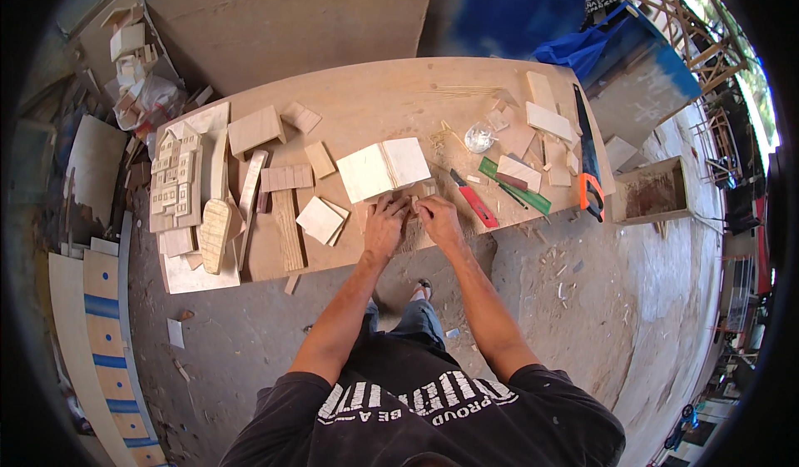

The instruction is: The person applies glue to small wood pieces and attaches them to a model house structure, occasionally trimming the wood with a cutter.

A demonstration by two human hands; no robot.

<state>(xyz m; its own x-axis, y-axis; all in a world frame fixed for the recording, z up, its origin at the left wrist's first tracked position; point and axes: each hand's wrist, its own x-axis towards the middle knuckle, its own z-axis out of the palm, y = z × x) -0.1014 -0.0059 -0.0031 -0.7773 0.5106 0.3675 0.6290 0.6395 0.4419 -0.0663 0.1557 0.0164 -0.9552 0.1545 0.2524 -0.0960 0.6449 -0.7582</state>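
Observation:
A small wooden model house (pixel 384 170) with a pale two-slope roof stands near the table's front edge. Both of my hands are at its near side, just below the roof. My left hand (pixel 385 227) has its fingers bent against the front of the house; whatever they grip is hidden. Fingers of my right hand (pixel 439 220) are pinched on a small wood piece (pixel 414 204) between the hands. To the right lie a red-handled cutter knife (pixel 474 199) and a green ruler (pixel 516 186). Thin wood squares (pixel 321 220) rest left of my left hand.
The wooden table (pixel 349 92) carries a model facade (pixel 176 176), a hammer-like wooden piece (pixel 217 226), and blocks at left. A handsaw (pixel 589 159) with an orange handle lies along the right edge, near a clear container (pixel 480 136). An open box (pixel 653 191) stands beyond. Scraps litter the floor.

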